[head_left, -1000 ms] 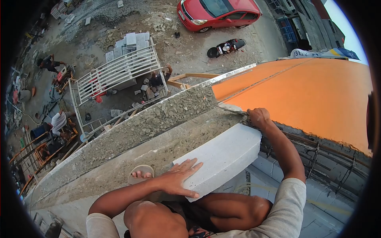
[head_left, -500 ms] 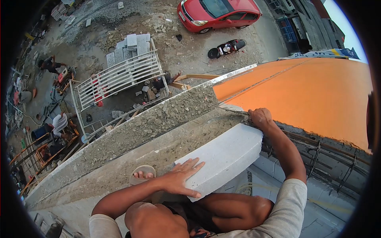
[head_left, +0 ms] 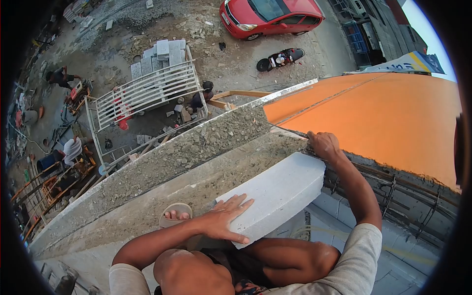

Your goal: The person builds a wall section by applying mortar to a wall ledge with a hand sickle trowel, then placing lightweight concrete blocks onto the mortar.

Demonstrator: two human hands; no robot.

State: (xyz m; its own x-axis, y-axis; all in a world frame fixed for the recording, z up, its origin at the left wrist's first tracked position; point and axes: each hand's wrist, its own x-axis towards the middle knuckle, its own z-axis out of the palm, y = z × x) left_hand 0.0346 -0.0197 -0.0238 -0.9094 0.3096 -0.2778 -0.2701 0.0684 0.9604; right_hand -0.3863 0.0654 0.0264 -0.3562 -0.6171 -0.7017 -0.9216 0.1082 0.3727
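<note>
Atop the concrete ledge (head_left: 236, 169), one pale block (head_left: 278, 194) under a spread left hand (head_left: 227, 219)

Along the ledge's gritty inner side lies the pale block, a single long, square-edged piece with flat, finely grained faces, slanting above the person's bent legs (head_left: 295, 258). The left hand is wide, palm down on its near end. Just past the far end, the right hand (head_left: 324, 146) is curled tight around one thin dark rod (head_left: 290, 131), beside one smooth orange wall (head_left: 373, 113). Thin steel bars (head_left: 390, 194), too tangled to count, run below that wall's ragged edge. Lumpy grey rubble (head_left: 196, 140) covers the ledge's outer strip. One beige sandal (head_left: 174, 207) shows near the left hand. Down on the ground stand one glossy red car (head_left: 275, 18), one black motorcycle (head_left: 280, 60) and one white slatted frame (head_left: 147, 93).
</note>
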